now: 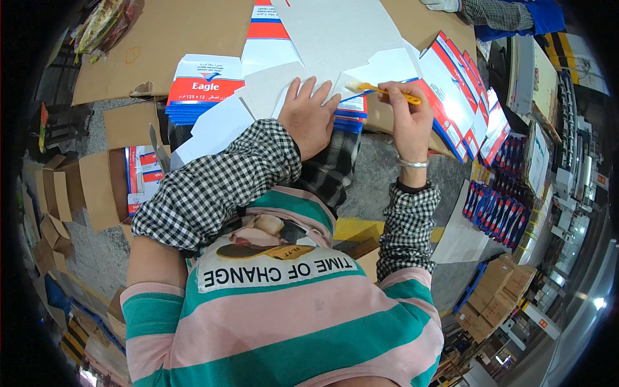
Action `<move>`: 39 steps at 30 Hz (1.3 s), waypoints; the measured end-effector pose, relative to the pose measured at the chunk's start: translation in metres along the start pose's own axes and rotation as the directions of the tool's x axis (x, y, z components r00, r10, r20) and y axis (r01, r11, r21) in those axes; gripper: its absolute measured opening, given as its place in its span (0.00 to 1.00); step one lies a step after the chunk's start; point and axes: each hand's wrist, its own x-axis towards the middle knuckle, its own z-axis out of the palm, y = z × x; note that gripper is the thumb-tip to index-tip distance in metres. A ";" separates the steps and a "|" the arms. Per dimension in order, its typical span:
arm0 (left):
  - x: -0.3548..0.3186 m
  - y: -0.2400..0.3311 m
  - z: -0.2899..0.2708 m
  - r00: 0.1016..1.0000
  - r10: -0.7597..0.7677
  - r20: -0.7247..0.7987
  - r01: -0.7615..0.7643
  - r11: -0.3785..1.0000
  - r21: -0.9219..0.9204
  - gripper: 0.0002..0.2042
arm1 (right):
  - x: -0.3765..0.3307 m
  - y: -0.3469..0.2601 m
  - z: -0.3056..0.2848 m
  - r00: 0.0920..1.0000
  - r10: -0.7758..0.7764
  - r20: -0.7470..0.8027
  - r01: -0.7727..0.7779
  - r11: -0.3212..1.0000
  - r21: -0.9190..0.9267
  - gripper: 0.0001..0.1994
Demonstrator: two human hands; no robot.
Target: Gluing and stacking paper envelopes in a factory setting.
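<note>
My left hand lies flat with its fingers spread on the overlapping white flaps of printed carton blanks. Between the fingers of my right hand is a small brush with a yellow handle. Its pale bristles rest at or just over a white flap, right of my left fingertips; I cannot tell if they touch. A stack of red, white and blue carton blanks sits left of my left hand. More blanks fan out to the right of my right hand.
Brown cardboard covers the work surface. A large white sheet lies at the far side. An open cardboard box with printed cartons stands at lower left. Bundled cartons are at right. Another person's gloved hand shows at top right.
</note>
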 end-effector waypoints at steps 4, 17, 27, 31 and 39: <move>-0.002 0.000 0.000 1.000 -0.014 -0.007 0.014 1.000 0.003 0.19 | 0.001 0.007 -0.002 0.997 0.033 0.074 -0.033 0.999 0.000 0.05; 0.004 -0.001 -0.001 0.998 -0.053 0.047 0.056 0.995 -0.085 0.19 | 0.004 -0.012 -0.020 0.997 0.006 -0.079 0.003 0.994 0.110 0.07; -0.030 -0.058 -0.150 0.938 -0.342 0.055 0.345 0.912 -0.222 0.21 | -0.006 -0.034 -0.040 0.869 -0.060 -0.491 0.301 0.853 0.427 0.15; -0.096 -0.201 -0.168 0.690 -0.672 0.270 0.708 0.703 -0.061 0.28 | -0.003 -0.024 -0.051 0.920 -0.062 -0.386 0.268 0.820 0.506 0.17; -0.102 -0.176 -0.132 -0.054 -0.577 0.815 0.993 -0.119 -0.018 0.52 | 0.005 -0.032 -0.042 0.940 -0.032 -0.339 0.188 0.878 0.439 0.19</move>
